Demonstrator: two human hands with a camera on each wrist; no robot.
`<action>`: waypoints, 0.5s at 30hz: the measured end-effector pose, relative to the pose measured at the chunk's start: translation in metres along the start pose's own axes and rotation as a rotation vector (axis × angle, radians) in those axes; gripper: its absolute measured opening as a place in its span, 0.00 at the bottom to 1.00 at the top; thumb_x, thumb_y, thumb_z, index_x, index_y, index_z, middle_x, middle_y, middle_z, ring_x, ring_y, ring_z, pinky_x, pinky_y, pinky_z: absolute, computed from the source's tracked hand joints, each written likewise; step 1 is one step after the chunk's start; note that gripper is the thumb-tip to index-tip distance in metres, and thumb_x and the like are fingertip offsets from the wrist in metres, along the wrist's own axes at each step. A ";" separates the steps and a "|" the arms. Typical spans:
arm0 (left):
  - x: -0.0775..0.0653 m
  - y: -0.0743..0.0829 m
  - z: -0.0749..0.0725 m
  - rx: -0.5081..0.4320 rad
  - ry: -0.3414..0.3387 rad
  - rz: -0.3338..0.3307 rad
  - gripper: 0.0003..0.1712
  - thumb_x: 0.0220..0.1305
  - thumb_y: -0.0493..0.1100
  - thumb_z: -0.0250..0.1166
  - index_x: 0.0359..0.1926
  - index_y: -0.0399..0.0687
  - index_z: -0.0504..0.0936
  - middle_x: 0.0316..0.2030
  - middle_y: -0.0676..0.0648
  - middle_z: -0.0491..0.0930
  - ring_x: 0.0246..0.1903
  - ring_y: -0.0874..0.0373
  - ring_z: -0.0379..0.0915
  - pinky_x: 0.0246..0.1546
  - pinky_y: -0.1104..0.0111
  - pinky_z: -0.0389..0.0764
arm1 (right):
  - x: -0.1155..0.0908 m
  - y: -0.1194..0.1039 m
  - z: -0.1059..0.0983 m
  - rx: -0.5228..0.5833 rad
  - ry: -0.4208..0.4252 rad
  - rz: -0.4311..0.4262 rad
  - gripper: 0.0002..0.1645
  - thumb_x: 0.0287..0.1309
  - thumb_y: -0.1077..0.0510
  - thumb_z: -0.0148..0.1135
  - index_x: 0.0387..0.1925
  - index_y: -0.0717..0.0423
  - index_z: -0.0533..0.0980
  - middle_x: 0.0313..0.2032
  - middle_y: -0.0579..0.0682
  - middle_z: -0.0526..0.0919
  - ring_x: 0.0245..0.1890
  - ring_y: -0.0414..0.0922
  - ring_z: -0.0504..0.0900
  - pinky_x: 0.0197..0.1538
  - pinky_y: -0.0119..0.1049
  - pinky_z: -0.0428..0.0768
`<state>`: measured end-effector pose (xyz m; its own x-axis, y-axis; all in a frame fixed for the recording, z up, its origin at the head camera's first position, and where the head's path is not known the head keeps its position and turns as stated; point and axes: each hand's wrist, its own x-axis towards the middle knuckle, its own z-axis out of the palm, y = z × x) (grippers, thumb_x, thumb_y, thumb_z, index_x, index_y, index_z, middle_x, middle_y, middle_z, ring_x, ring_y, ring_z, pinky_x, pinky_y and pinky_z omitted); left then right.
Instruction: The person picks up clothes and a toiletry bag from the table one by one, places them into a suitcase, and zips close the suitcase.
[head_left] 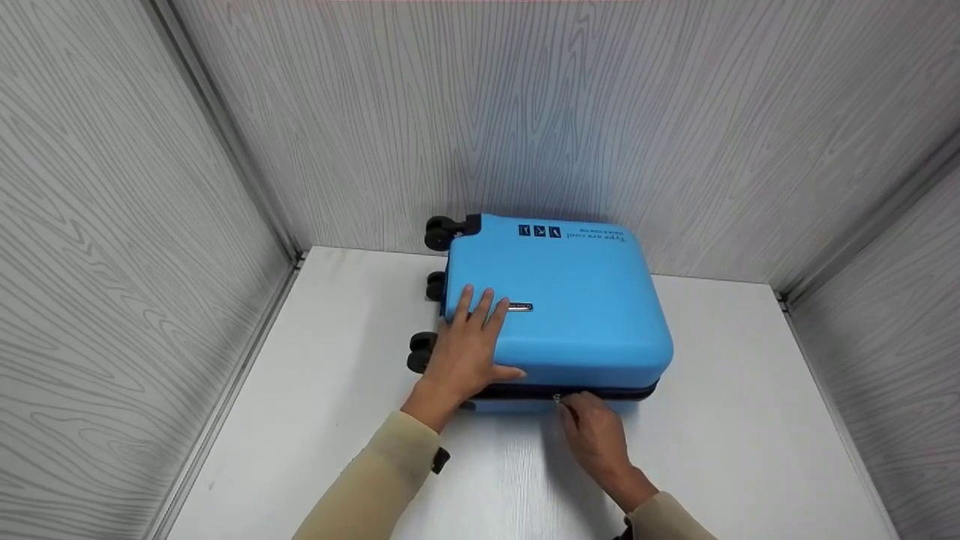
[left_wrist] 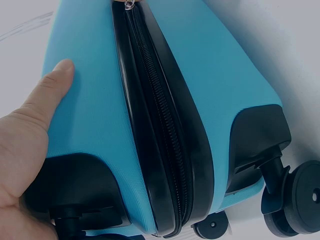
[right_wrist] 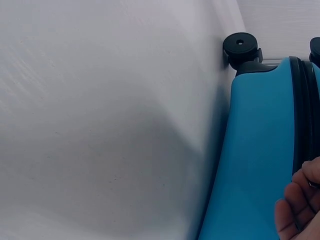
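Note:
A light blue hard-shell suitcase [head_left: 577, 300] lies flat on the white table, its wheels pointing left. My left hand [head_left: 465, 352] rests spread on the top shell near the wheel end, with the thumb along the front side. My right hand [head_left: 595, 431] pinches the zipper pull [head_left: 557, 397] at the middle of the front side. In the left wrist view the zipper [left_wrist: 160, 100] runs between two black trims, with the metal pull at the top edge. The right wrist view shows the curled fingers [right_wrist: 295, 200] of my right hand at the black zipper band.
Black caster wheels [head_left: 441, 234] stick out at the suitcase's left end. The white table [head_left: 337, 450] is bounded by a grey wood-grain back wall [head_left: 375, 127] and side walls. The suitcase's far side lies close to the back wall.

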<state>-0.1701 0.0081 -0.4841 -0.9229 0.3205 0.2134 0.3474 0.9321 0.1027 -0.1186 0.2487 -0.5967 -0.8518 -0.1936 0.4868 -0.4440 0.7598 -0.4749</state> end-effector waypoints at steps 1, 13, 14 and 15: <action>0.000 0.000 0.000 0.001 0.003 0.001 0.71 0.50 0.81 0.71 0.85 0.52 0.55 0.83 0.42 0.53 0.84 0.38 0.39 0.62 0.33 0.75 | 0.000 0.000 0.000 -0.003 0.008 -0.007 0.03 0.64 0.65 0.71 0.37 0.54 0.86 0.33 0.49 0.86 0.33 0.46 0.85 0.36 0.45 0.84; 0.001 -0.001 0.001 0.004 -0.005 -0.003 0.71 0.50 0.81 0.71 0.85 0.52 0.54 0.84 0.42 0.52 0.84 0.39 0.39 0.61 0.32 0.76 | 0.004 -0.002 0.004 -0.014 0.053 -0.062 0.03 0.62 0.64 0.72 0.35 0.54 0.87 0.33 0.49 0.87 0.35 0.47 0.86 0.38 0.46 0.85; 0.001 0.000 0.001 0.004 -0.007 -0.004 0.71 0.50 0.81 0.71 0.85 0.52 0.54 0.84 0.42 0.52 0.84 0.39 0.39 0.61 0.32 0.76 | 0.004 -0.003 0.005 -0.016 0.048 -0.059 0.03 0.62 0.64 0.72 0.35 0.54 0.87 0.33 0.49 0.88 0.35 0.48 0.87 0.39 0.47 0.85; 0.001 0.000 0.000 0.004 -0.009 -0.004 0.71 0.50 0.81 0.71 0.85 0.52 0.54 0.84 0.42 0.52 0.84 0.39 0.39 0.61 0.32 0.75 | 0.004 -0.004 0.005 -0.017 0.044 -0.056 0.03 0.62 0.64 0.72 0.35 0.54 0.87 0.33 0.49 0.88 0.36 0.48 0.87 0.39 0.47 0.86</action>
<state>-0.1708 0.0079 -0.4845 -0.9258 0.3180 0.2046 0.3429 0.9340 0.0999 -0.1222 0.2420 -0.5966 -0.8126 -0.2086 0.5443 -0.4853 0.7594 -0.4335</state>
